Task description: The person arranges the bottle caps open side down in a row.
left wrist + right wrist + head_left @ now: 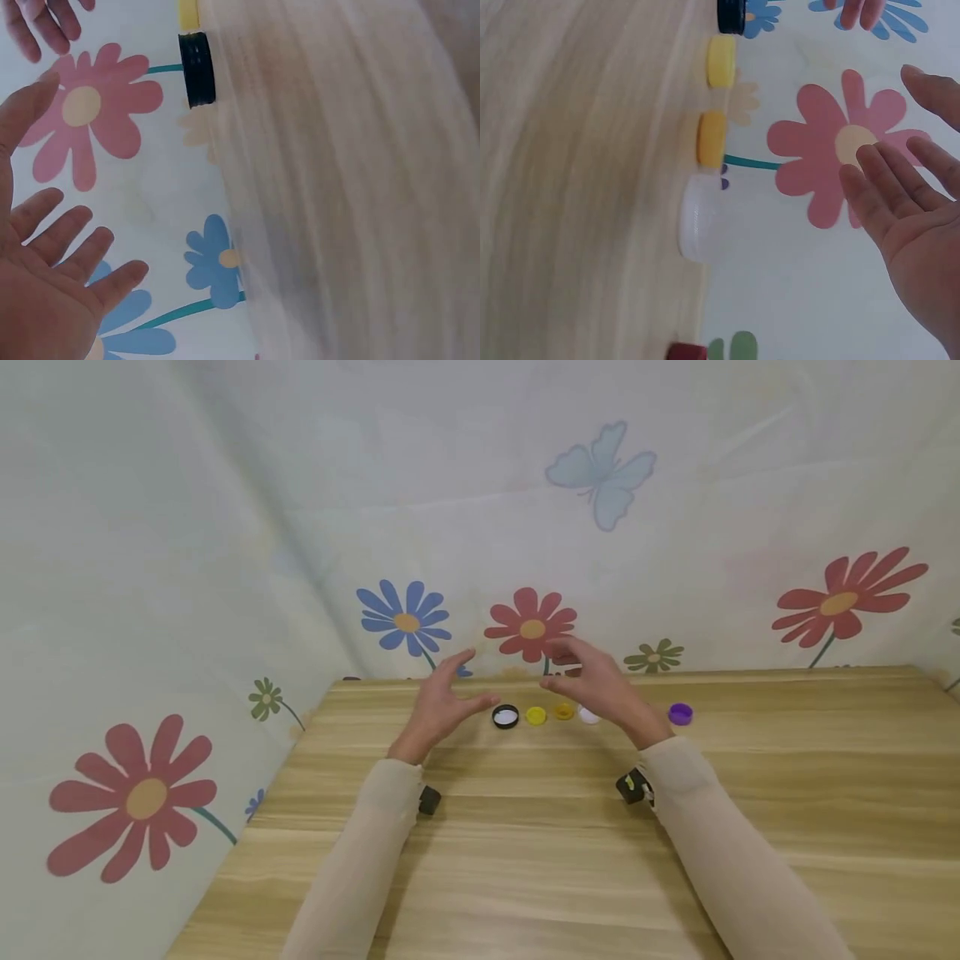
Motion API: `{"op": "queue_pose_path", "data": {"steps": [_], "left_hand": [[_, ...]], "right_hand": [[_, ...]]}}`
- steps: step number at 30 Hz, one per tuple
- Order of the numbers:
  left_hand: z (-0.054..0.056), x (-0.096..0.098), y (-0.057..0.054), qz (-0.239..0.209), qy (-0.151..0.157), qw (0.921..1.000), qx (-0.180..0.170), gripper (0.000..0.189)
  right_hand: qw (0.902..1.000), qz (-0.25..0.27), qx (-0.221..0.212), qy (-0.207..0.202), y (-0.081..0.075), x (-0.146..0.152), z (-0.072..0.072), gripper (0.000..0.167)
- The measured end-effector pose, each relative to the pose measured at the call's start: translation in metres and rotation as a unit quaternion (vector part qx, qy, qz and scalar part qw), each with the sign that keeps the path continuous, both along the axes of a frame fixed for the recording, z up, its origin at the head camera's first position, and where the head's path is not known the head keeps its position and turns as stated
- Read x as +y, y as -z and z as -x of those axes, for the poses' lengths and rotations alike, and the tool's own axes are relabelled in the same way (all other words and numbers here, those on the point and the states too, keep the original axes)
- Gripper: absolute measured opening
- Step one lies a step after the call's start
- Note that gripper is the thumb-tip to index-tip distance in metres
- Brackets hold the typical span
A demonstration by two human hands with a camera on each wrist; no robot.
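Note:
My left hand (438, 706) is held over the far part of the table with fingers spread and nothing in its grasp. Opposite it, my right hand (594, 683) hovers with bent, loose fingers, also holding nothing. Between and below them runs a row of small bottle caps. A black cap (506, 717) with a pale inside lies nearest the left thumb. Beside it come a yellow cap (536, 716), an orange cap (563, 711) and a white cap (588, 716) partly covered by the right hand. The right wrist view adds a dark red cap (686, 352), cut off at the frame's bottom.
A purple cap (681, 714) sits apart, right of the right wrist. The wood-grain table (517, 877) ends at the back against a white cloth (465, 460) printed with flowers and a butterfly. Another stretch of cloth hangs along the left side.

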State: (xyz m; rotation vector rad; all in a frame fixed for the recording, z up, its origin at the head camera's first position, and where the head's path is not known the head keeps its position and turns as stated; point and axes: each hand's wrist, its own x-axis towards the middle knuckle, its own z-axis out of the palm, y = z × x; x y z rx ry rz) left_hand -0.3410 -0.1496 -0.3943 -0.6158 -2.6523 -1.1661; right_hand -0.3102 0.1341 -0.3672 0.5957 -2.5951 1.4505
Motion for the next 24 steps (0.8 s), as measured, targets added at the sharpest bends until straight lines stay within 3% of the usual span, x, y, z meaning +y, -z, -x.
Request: {"op": "queue_pose_path", "data": {"steps": [9,16,24], "left_hand": [[0.007,0.001,0.009,-0.03,0.01,0.9992,-0.023,0.087],[0.005,0.003,0.009,-0.073,0.036,0.994,-0.074,0.087],[0.003,0.002,0.012,-0.072,0.058,0.9904,-0.103,0.086]], "right_hand": [[0.9998,-0.001,-0.011,-0.015,0.013,-0.011,0.01,0.053],[0.9988,0.0,-0.037,-0.033,0.023,-0.02,0.017,0.05],[0.9981,-0.003,-0.046,-0.04,0.027,-0.028,0.018,0.049]]}}
